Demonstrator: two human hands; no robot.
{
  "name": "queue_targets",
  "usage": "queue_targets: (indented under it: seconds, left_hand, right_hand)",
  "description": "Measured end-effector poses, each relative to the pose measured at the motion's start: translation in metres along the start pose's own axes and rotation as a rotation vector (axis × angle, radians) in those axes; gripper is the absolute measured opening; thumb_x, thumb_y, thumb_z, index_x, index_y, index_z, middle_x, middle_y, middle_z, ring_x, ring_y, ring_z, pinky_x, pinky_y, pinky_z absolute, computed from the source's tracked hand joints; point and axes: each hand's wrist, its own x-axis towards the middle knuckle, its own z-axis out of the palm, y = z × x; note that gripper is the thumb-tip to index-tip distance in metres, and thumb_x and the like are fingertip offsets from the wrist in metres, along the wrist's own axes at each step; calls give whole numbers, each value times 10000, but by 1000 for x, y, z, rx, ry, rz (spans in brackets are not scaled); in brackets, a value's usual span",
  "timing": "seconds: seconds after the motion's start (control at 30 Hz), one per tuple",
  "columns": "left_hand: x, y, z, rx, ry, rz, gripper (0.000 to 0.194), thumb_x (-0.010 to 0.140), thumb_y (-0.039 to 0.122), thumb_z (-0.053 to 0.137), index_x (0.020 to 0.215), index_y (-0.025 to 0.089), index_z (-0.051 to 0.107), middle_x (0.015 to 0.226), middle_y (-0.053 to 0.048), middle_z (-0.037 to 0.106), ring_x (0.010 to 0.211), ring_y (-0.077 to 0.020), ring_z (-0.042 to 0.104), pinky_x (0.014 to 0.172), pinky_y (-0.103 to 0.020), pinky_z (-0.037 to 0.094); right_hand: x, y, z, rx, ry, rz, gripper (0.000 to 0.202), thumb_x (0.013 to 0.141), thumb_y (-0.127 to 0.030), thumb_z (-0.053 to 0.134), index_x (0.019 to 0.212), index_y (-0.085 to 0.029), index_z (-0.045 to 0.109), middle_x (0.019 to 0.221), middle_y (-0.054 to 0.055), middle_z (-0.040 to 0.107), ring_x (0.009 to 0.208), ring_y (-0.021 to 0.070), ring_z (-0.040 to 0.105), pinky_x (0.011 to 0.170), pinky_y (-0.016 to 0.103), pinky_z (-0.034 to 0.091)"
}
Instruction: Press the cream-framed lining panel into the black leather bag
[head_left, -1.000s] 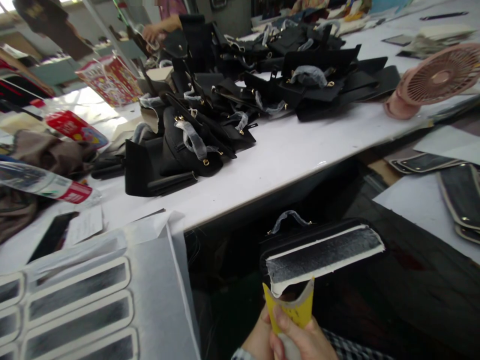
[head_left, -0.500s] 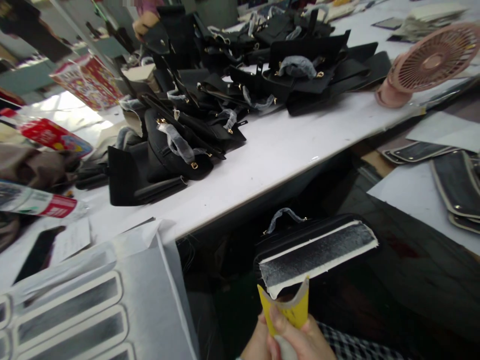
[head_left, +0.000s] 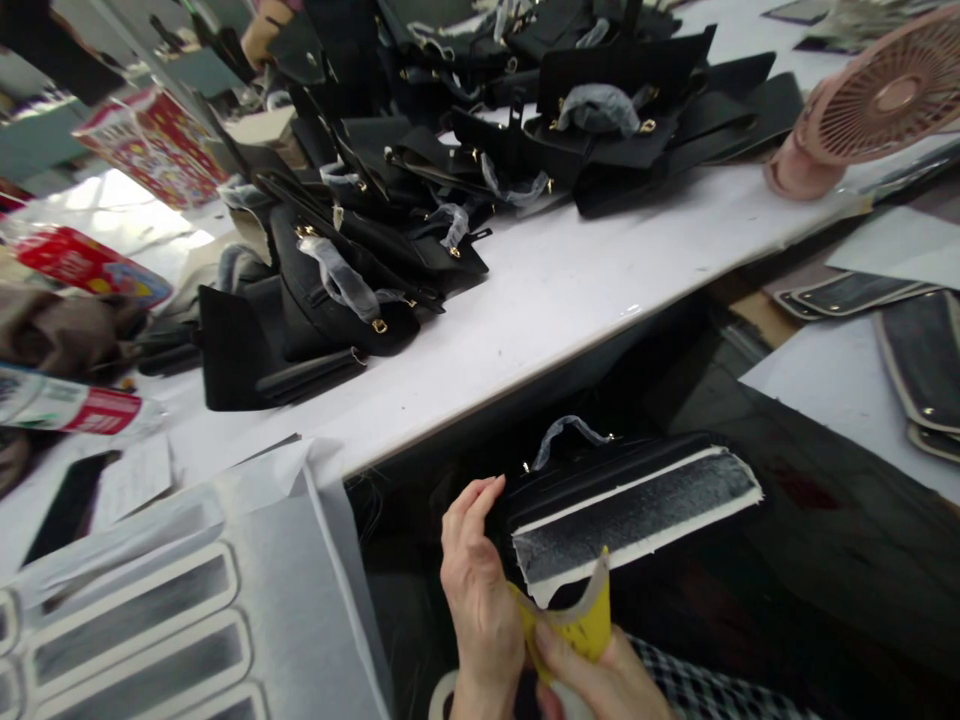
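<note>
My right hand (head_left: 592, 680) is closed around a yellow scraper-like piece (head_left: 589, 625) with a concave end, its thumb pressed on the face. Part of something whitish shows under the palm; I cannot make out what it is. My left hand (head_left: 476, 575) is raised beside it, fingers stretched out and close to the left end of a black handbag (head_left: 600, 475). Whether the fingertips touch the bag I cannot tell. A dark strip (head_left: 637, 520) with white, ragged edges faces me on the bag. The bag's handle (head_left: 566, 432) is wrapped in clear plastic.
A white table (head_left: 525, 320) bears several black bags (head_left: 352, 260) and a pink fan (head_left: 862, 110). At the lower left lies a pale sheet with dark strips (head_left: 142, 610). Dark panels (head_left: 922, 350) are stacked at the right. Bottles and a phone (head_left: 67, 505) lie at the left.
My left hand has left the yellow piece and moved up and left, fingers now extended toward the bag. My right hand still holds the yellow piece. The view has shifted slightly.
</note>
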Motion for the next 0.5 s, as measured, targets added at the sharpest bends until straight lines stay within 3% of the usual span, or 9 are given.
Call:
queue_targets:
  seconds: [0.13,0.33,0.5]
  left_hand:
    - [4,8,6,-74,-239,-12,591,1026,535,213,1103,277,739,1191,-33,720,1222,-211,584,1142,-398,351]
    - [9,8,13,-65,-186,-95,642,1030,523,190,1011,268,779,1137,-32,753,1216,-244,618,1188,-479,306]
    - [8,14,17,-49,-144,-152,645,1024,533,210,957,266,794,1065,-39,774,1130,-258,671,1155,-505,358]
  right_hand:
    - [-3,-13,-1,-31,3,-1,594,704,-750,698,586,-172,628,476,11,479,447,113,429,463,247,325]
    - [0,-25,-10,-100,-51,59,671,637,-823,678,694,-156,635,571,10,510,501,103,432,491,231,333]
    - [3,-32,-17,-175,-143,98,752,615,-896,602,750,-157,608,583,-5,489,516,103,426,510,237,329]
